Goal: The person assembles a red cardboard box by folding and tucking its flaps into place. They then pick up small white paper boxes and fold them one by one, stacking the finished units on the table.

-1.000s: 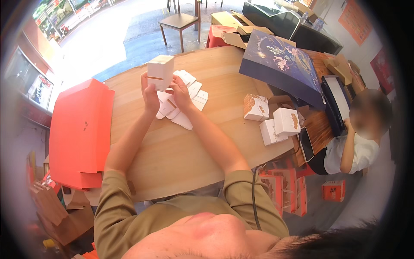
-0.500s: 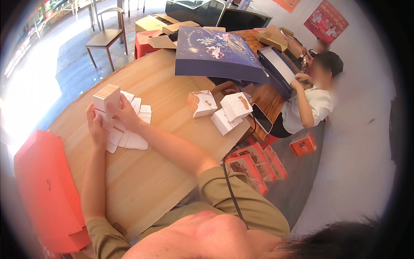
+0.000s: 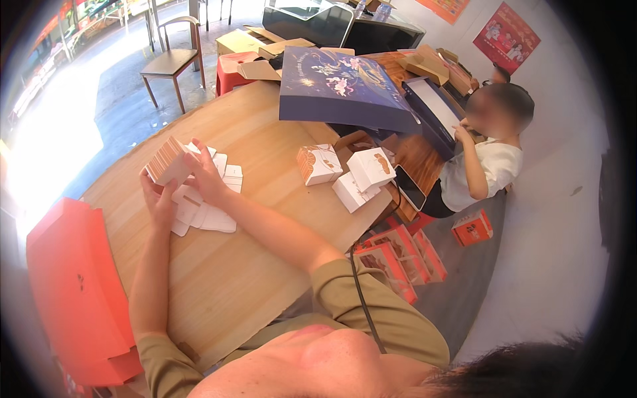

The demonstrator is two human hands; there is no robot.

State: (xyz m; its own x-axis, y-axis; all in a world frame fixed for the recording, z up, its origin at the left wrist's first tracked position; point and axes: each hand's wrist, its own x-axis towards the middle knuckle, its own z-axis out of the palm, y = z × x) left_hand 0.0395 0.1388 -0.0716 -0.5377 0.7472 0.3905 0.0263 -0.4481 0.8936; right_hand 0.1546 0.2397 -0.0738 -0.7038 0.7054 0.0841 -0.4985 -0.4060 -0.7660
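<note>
A small white carton with a brown striped side (image 3: 166, 161) is held up between both my hands at the left of the table. My left hand (image 3: 160, 199) grips it from below and the near side. My right hand (image 3: 207, 178) has its fingers closed on the carton's right side. Beneath and behind my hands lies a pile of flat, unfolded white cartons (image 3: 211, 215). Farther right on the table stand three folded cartons: one with an orange pattern (image 3: 319, 164), and a white one (image 3: 370, 168) resting partly on another (image 3: 354, 192).
A large red box (image 3: 76, 292) is at the table's left edge. A big dark-blue box (image 3: 345, 89) covers the far side. At the right a person in a white shirt (image 3: 488, 166) handles a dark-blue box. Red-and-white gift boxes (image 3: 398, 259) stand on the floor.
The carton has tilted in my hands, turning more of its striped side upward. The whole view has shifted slightly, so the table appears a little farther right and lower.
</note>
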